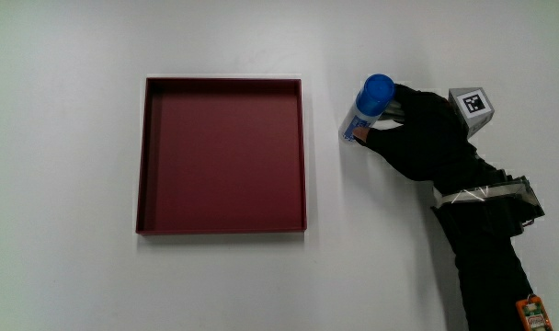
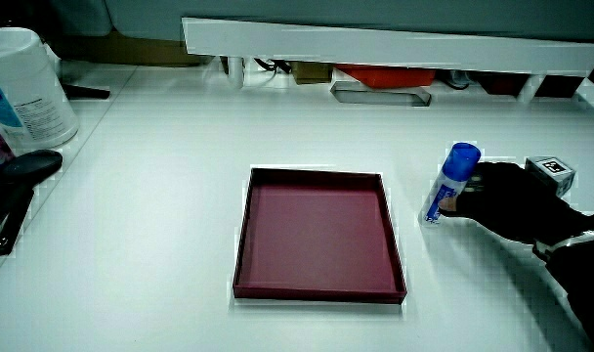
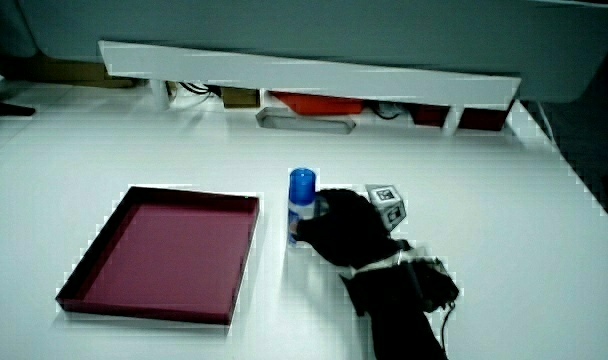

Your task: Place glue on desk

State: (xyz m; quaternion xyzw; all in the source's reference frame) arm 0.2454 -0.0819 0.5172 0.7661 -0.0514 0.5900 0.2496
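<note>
A glue stick with a blue cap (image 1: 370, 103) (image 2: 446, 184) (image 3: 301, 203) stands upright on the white desk beside the dark red tray (image 1: 222, 225) (image 2: 317, 290) (image 3: 144, 305). The gloved hand (image 1: 425, 131) (image 2: 505, 197) (image 3: 346, 228) is wrapped around its lower body, fingers curled on it. The patterned cube (image 1: 472, 106) (image 2: 552, 170) (image 3: 386, 205) sits on the back of the hand. The forearm runs from the hand toward the person. The tray holds nothing.
A low white partition (image 2: 395, 44) (image 3: 304, 70) runs along the table's edge farthest from the person. In a side view, a white canister (image 2: 23, 83) and a black stapler-like tool (image 2: 14, 196) sit at the table's edge.
</note>
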